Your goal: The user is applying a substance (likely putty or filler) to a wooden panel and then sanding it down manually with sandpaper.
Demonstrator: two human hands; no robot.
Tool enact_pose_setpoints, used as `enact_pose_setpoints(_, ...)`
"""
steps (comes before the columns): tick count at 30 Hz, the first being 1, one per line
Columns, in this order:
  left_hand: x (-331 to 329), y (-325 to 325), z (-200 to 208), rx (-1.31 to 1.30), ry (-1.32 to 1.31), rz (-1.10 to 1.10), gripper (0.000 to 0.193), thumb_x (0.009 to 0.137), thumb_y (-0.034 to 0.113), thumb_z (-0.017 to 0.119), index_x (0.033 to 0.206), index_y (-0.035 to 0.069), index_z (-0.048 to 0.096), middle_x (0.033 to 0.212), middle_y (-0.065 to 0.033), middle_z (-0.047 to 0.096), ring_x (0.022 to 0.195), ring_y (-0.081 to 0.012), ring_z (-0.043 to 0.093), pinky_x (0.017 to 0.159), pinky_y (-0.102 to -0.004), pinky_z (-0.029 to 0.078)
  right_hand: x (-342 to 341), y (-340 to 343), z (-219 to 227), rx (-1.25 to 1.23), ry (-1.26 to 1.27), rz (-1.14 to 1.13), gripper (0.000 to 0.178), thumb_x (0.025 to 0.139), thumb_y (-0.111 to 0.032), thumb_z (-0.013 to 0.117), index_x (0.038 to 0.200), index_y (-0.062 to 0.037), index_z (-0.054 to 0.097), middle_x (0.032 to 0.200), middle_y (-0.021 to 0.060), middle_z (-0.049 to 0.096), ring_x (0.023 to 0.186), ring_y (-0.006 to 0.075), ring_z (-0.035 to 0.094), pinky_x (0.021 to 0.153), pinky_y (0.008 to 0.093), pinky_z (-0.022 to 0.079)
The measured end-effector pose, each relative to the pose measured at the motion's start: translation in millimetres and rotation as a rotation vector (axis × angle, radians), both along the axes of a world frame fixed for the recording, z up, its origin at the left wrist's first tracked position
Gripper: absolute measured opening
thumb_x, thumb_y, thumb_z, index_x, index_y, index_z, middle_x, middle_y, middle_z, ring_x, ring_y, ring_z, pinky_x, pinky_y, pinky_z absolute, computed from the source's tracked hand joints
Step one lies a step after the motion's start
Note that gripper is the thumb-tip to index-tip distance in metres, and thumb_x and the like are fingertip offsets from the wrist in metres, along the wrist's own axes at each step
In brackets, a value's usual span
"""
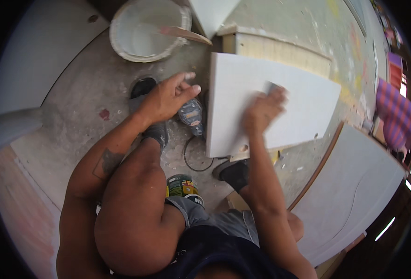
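A white board (303, 102), with a round hole near its near edge, lies raised on a pale wooden box-like support (284, 55). My right hand (265, 109) presses flat on the board's face, blurred by motion. Under its fingertips shows the edge of a small dark grey piece (272, 88) that looks like sandpaper; most of it is hidden by the hand. My left hand (168, 96) hovers left of the board, fingers loosely bent and apart, holding nothing. Beneath it on the floor sits a grey corded power tool (191, 114), its kind unclear.
A whitish bucket (117, 35) with a stick (187, 34) across it stands at the far left. A paint can (182, 185) is between my legs. Another pale panel (354, 186) leans at the right; a large grey panel (33, 51) fills the upper left. A cord (187, 160) loops on the floor.
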State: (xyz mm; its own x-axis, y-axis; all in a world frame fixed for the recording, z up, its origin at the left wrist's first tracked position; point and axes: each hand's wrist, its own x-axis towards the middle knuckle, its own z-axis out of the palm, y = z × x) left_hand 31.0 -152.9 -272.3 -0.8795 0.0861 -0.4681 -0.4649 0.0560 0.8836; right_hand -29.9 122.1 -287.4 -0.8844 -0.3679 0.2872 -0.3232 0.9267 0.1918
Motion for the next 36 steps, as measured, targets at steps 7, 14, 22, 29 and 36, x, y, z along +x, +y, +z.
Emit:
enact_pose_setpoints(7,-62,47,-6,0.025,-0.048,0.029,0.069,0.087,0.044,0.074,0.130,-0.006,0.053,0.102,-0.0117,0.070,0.085,-0.0140,0.065,0.066,-0.0265,0.053,128,7,-3,-0.118,-0.639,-0.004,0.090,0.093,-0.046,0.052,0.157,0.0003,0.010,0.164,0.0226,0.008,0.152,0.0425,0.002,0.118,0.0620,-0.003)
enact_pose_setpoints(14,-56,47,-14,-0.017,-0.133,-0.010,0.051,0.090,0.040,0.072,0.111,-0.005,0.063,0.090,-0.0077,0.070,0.076,-0.0120,0.064,0.059,-0.0248,0.053,66,65,-1,-0.303,-0.457,-0.745,0.078,0.100,-0.034,0.043,0.156,0.0048,0.004,0.164,0.0244,0.001,0.152,0.0415,0.001,0.120,0.0573,0.001)
enact_pose_setpoints(22,-61,54,1,-0.040,-0.151,-0.007,0.040,0.094,0.036,0.068,0.113,0.001,0.064,0.090,-0.0021,0.069,0.072,-0.0058,0.061,0.057,-0.0200,0.049,182,-11,3,-0.289,-0.683,-0.162,0.093,0.093,-0.051,0.054,0.157,0.0012,0.010,0.164,0.0236,0.009,0.151,0.0432,0.004,0.118,0.0623,0.001)
enact_pose_setpoints(29,-58,55,-7,-0.041,-0.124,0.024,0.043,0.095,0.037,0.067,0.114,-0.001,0.063,0.089,-0.0034,0.070,0.075,-0.0073,0.063,0.057,-0.0204,0.050,35,165,-7,-0.302,-0.381,-0.877,0.078,0.104,-0.049,0.031,0.156,0.0025,0.006,0.165,0.0216,0.004,0.152,0.0399,0.005,0.120,0.0589,0.001)
enact_pose_setpoints(36,-60,51,-10,-0.034,-0.137,0.003,0.042,0.095,0.036,0.068,0.114,-0.001,0.062,0.090,-0.0041,0.070,0.076,-0.0077,0.064,0.057,-0.0202,0.050,-65,64,8,-0.132,-0.340,-0.630,0.089,0.098,-0.060,0.038,0.157,0.0014,0.011,0.164,0.0215,0.008,0.152,0.0416,0.006,0.120,0.0606,0.006)
